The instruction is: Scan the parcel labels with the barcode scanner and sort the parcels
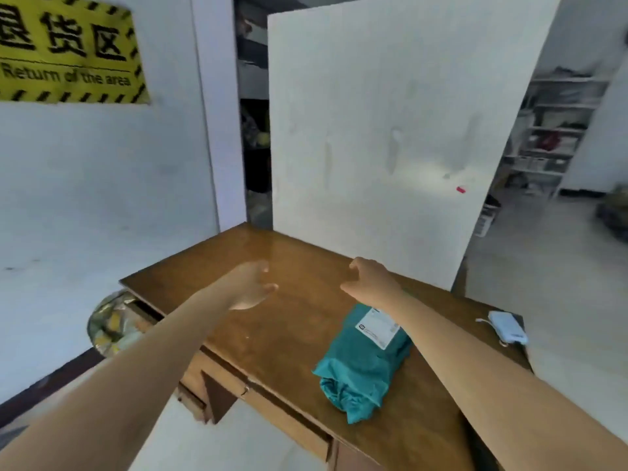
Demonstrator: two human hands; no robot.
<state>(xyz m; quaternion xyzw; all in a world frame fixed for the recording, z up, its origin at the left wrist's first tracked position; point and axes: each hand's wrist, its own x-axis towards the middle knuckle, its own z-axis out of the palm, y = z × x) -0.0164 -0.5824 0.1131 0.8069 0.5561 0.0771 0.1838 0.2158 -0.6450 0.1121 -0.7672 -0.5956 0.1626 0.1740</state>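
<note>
One teal parcel (360, 365) lies on the wooden desk (272, 334), just behind the right hand (372, 278) and under its forearm, white label (379, 328) up. This hand and the left hand (249, 285) hover over the desk, fingers loosely bent, holding nothing. A white board (390, 130) stands beyond them.

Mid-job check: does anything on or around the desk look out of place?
Nothing spilled or damaged. A drawer on the left side of the desk looks partly pulled out. No scanner shows: left hand and right hand hover empty over it. The teal parcel lies label up.
</note>
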